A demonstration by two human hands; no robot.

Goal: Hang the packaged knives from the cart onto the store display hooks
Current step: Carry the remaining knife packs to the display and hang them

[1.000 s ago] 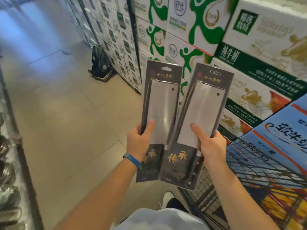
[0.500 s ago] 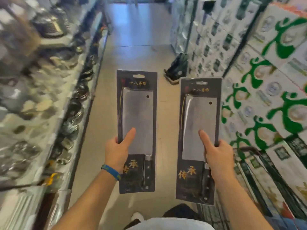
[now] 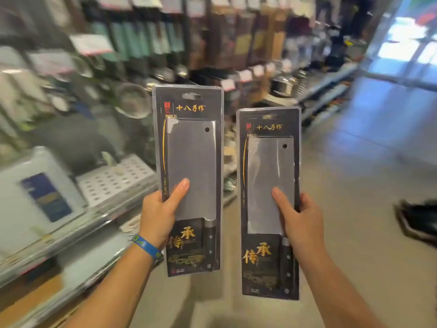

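Note:
I hold two packaged cleavers upright in front of me, each on a black card with gold characters under clear plastic. My left hand (image 3: 160,216) grips the left packaged knife (image 3: 190,159) at its lower left edge, thumb across the blade. My right hand (image 3: 300,221) grips the right packaged knife (image 3: 269,176) at its lower right edge, thumb on the front. The right pack sits a little lower than the left. Each pack has a hang slot at its top. The cart is out of view. Behind the packs, blurred hanging goods (image 3: 146,39) fill the display.
Shelves of kitchenware (image 3: 111,185) run along the left and into the distance, with white boards and metal strainers on them. The tiled aisle floor (image 3: 369,190) opens to the right. A dark low object (image 3: 418,218) lies on the floor at the right edge.
The view has swung left from the stacked cartons and cart to the kitchenware shelves. Both packs stayed in my hands and now stand apart and upright rather than overlapping.

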